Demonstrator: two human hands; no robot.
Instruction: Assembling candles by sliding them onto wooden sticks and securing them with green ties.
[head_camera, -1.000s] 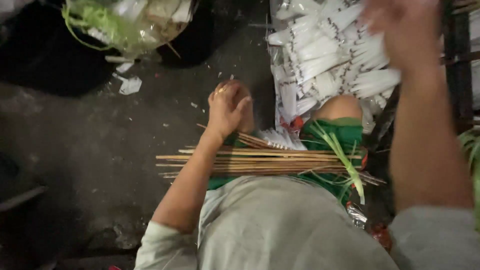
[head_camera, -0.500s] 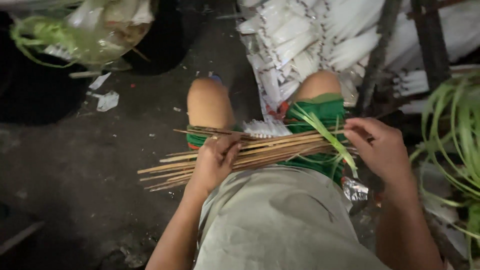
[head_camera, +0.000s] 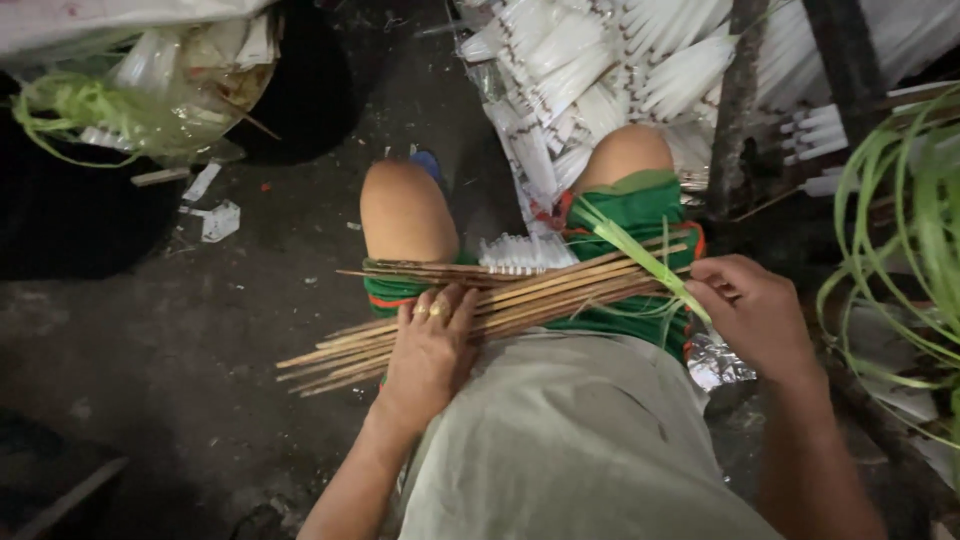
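The sticks lay loose across the lap, not yet bound, the left hand pressed flat and spread on them while the right hand pinched a green leaf strip (still unwrapped) by their ends.

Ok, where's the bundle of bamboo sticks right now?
In the head view, the bundle of bamboo sticks lies across the person's lap, the left hand resting on it, the right hand at its right end.

Left hand covers middle of stick bundle. Right hand fingertips curled under, grip unclear, perhaps pinching green leaf strip. White packets cut off at far edge. Green strands run off right edge.
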